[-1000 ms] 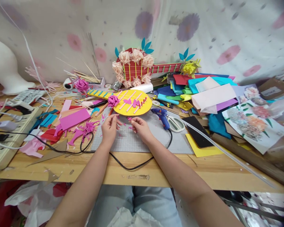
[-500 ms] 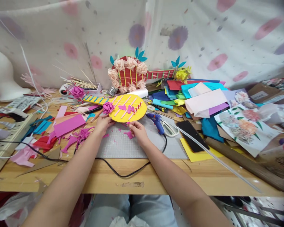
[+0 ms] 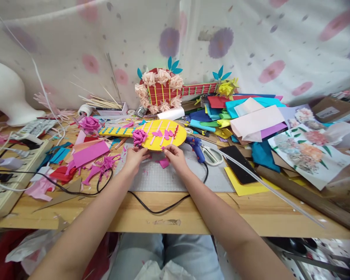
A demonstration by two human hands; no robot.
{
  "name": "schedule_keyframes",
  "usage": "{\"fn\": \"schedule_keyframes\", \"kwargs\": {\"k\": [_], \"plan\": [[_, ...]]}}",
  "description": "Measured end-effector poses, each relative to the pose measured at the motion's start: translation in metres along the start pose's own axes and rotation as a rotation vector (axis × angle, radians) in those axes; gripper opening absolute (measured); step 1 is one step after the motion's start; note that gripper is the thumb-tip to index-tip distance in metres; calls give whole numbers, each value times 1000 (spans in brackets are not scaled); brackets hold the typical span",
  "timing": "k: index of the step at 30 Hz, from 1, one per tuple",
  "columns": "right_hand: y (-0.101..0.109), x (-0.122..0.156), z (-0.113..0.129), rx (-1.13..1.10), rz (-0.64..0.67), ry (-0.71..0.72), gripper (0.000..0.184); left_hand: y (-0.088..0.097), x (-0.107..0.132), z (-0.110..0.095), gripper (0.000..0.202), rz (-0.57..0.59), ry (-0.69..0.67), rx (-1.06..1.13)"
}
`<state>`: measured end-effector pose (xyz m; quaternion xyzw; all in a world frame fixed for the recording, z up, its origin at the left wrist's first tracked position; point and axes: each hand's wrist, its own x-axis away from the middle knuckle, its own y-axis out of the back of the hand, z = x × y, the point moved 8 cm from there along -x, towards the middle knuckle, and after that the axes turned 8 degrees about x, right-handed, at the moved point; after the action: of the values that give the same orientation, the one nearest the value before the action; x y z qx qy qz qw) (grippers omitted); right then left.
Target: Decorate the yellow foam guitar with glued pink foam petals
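A yellow paper lute lies across the middle of the table, its neck pointing left. Pink strips, pink leaf shapes, red pegs and a magenta paper rose decorate its body; another magenta rose is at the neck's end. My left hand is closed at the lute's near edge, below the rose, its thumb and fingers at the rim. My right hand pinches a small pink paper piece at the near edge. Under its fingers a magenta paper scrap lies on the grey cutting mat.
Right of the lute are a blue glue gun, scissors and a phone. A black cord crosses in front. Coloured paper is piled at right, magenta scraps at left. A red paper guitar stands behind.
My left hand has shifted right along the lute's near edge, and my right fingertips have come up against that edge with the small pink piece. The whole view has shifted slightly.
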<state>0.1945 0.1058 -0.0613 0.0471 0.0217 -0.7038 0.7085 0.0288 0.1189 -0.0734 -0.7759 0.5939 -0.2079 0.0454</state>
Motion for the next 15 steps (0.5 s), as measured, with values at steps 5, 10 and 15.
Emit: {"fn": "schedule_keyframes", "kwargs": {"k": [5,10,15], "plan": [[-1,0,-1,16,19,8,23,6,-5,0,34,19,27,-80],[-3,0,-3,31,17,18,21,32,-22,-68,33,-88,-475,-932],[-2,0,-3,83,1,51,21,28,-65,-102,42,101,-678,-1535]]}}
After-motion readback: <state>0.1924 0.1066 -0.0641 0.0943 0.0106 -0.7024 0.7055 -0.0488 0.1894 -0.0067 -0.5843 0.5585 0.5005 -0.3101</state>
